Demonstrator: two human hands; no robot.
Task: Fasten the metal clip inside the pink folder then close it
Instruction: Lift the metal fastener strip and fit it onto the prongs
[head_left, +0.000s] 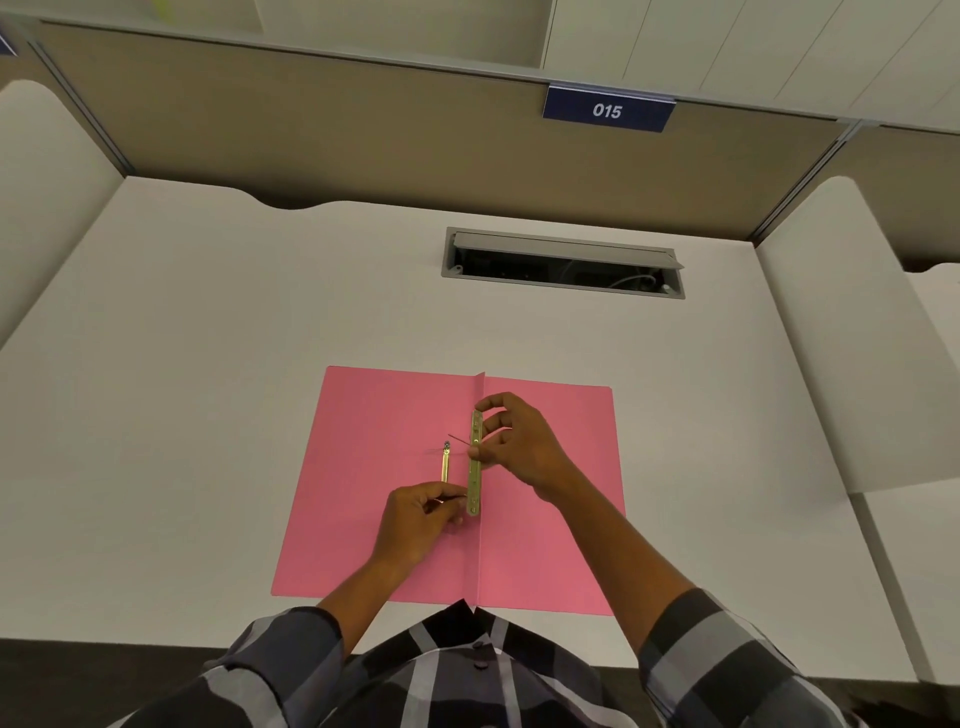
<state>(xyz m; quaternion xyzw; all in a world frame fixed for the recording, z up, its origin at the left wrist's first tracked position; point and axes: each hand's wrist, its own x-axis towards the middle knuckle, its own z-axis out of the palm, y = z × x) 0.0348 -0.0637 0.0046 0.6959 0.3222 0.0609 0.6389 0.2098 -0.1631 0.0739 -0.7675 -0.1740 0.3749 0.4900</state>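
Observation:
The pink folder (363, 519) lies open and flat on the white desk, its spine crease running down the middle. A brass clip bar (475, 478) with holes stands along the crease, pinched near its upper half by my right hand (519, 441). My left hand (421, 517) pinches a thin metal prong beside the bar's lower end. A second brass strip (445, 462) lies flat on the left leaf, and a thin prong sticks up slanted near the bar's middle.
The white desk (208, 364) has an open grey cable hatch (563, 262) behind the folder. Beige partition walls rise at the back and sides, with a blue "015" sign (608, 110). The desk's front edge runs just below the folder.

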